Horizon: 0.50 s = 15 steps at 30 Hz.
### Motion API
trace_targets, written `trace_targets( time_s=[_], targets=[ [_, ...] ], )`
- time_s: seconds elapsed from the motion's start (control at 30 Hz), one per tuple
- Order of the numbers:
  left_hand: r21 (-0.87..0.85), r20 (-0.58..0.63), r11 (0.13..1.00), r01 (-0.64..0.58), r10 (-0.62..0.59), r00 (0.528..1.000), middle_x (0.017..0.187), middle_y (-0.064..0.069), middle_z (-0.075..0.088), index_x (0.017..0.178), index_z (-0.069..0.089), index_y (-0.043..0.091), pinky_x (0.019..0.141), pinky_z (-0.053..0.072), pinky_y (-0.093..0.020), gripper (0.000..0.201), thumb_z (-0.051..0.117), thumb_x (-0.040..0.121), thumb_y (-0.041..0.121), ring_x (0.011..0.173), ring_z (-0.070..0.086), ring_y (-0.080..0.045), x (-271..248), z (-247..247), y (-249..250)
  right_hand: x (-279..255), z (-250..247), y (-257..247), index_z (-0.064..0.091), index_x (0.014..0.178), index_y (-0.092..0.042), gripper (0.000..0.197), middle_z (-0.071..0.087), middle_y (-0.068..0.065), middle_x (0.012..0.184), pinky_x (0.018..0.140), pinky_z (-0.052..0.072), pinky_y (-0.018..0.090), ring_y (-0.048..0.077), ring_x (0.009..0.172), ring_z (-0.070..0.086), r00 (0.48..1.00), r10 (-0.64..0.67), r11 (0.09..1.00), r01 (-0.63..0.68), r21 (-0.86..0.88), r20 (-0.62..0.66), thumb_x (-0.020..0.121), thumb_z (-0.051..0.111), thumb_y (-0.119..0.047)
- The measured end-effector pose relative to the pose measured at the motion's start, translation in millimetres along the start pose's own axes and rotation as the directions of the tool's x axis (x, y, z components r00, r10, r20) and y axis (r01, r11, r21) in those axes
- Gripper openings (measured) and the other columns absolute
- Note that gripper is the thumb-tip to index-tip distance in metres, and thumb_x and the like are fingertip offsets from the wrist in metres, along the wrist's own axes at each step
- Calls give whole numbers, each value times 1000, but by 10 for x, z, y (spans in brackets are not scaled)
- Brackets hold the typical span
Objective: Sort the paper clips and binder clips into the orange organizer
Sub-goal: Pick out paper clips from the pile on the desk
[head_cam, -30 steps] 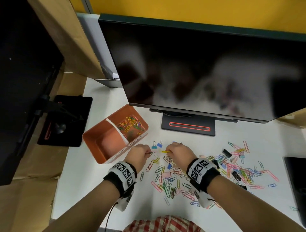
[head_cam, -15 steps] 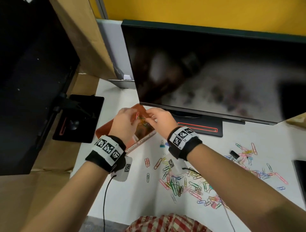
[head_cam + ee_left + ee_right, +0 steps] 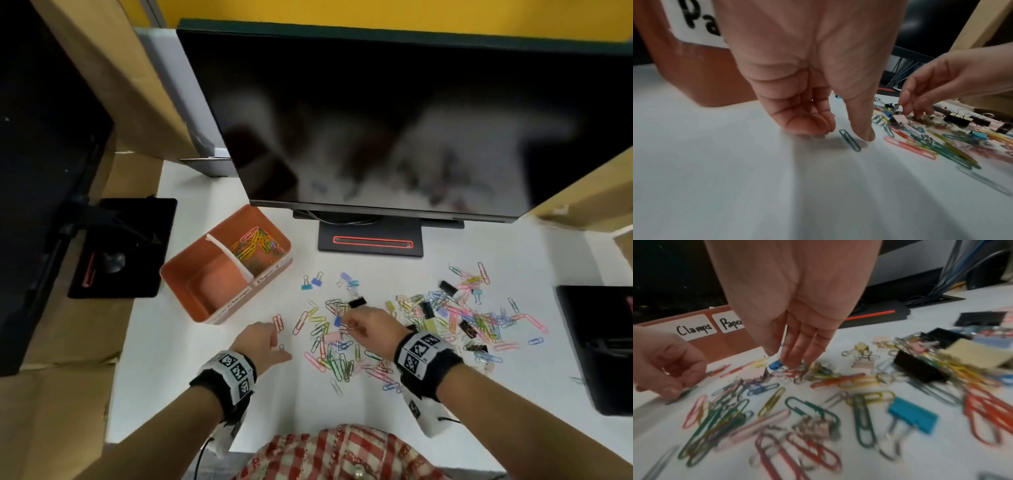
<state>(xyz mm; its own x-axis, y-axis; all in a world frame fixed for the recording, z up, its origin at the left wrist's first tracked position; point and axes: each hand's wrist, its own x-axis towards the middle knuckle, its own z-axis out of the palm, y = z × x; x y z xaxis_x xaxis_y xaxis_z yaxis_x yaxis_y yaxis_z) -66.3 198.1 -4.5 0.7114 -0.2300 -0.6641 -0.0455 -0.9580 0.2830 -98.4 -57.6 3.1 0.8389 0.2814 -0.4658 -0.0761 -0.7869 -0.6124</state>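
Note:
The orange organizer (image 3: 191, 274) stands at the left on the white table (image 3: 191, 387), split in two by a white divider. Its far compartment holds colored paper clips (image 3: 255, 245); the near one shows only its floor. Labels (image 3: 694, 328) read "Clamps" and "Paper". My left hand (image 3: 279, 347) reaches down, thumb and fingers apart on either side of a green paper clip (image 3: 850, 142) lying flat. My right hand (image 3: 781, 360) points its fingers down into the mixed pile (image 3: 342, 346), fingertips at a small blue binder clip (image 3: 775, 365) that still lies there.
A big dark monitor (image 3: 394, 120) overhangs the back, its stand base (image 3: 370, 243) right of the organizer. More paper clips and black binder clips (image 3: 462, 315) spread to the right. Black objects lie at the far left (image 3: 120, 246) and far right (image 3: 599, 346).
Half a second ago both hands were up at the organizer's far compartment. They have come back down to the table, left beside a lone clip, right onto the pile.

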Motion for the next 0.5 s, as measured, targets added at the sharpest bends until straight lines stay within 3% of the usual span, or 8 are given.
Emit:
trace_targets(
  time_s=[0.13,0.3,0.4,0.5],
  targets=[
    [-25,-2,1000,14,-14,1000,84,2,59,63,42,30,71,38,-22,34,75,72,34,83,54,-17,21,43,-35,-71,29,211,62,113,-11,25,58,8,109,91,44,29,23,101,56,997,33,996,-39,-77,-71,90,51,-12],
    [-34,-63,999,-18,16,998,96,-3,64,85,64,17,80,41,-23,8,67,81,24,98,59,-22,54,39,11,-91,-93,346,65,105,-15,23,61,5,102,81,50,33,25,93,60,974,62,986,-93,-136,-217,86,52,-10],
    [-39,-146,998,-49,43,988,105,-6,55,93,65,13,87,44,-27,13,65,83,22,97,56,-24,79,43,68,-15,-104,205,61,110,-16,26,60,4,113,88,48,32,24,103,58,987,-6,991,-15,-135,-159,87,51,-9],
    [-66,-252,997,-38,20,968,109,-4,44,98,56,14,89,43,-27,26,71,79,23,91,46,-19,89,37,133,103,-57,71,54,123,-17,40,52,3,128,98,44,32,23,115,52,998,-31,990,22,-139,-60,87,49,-3]
  ],
)
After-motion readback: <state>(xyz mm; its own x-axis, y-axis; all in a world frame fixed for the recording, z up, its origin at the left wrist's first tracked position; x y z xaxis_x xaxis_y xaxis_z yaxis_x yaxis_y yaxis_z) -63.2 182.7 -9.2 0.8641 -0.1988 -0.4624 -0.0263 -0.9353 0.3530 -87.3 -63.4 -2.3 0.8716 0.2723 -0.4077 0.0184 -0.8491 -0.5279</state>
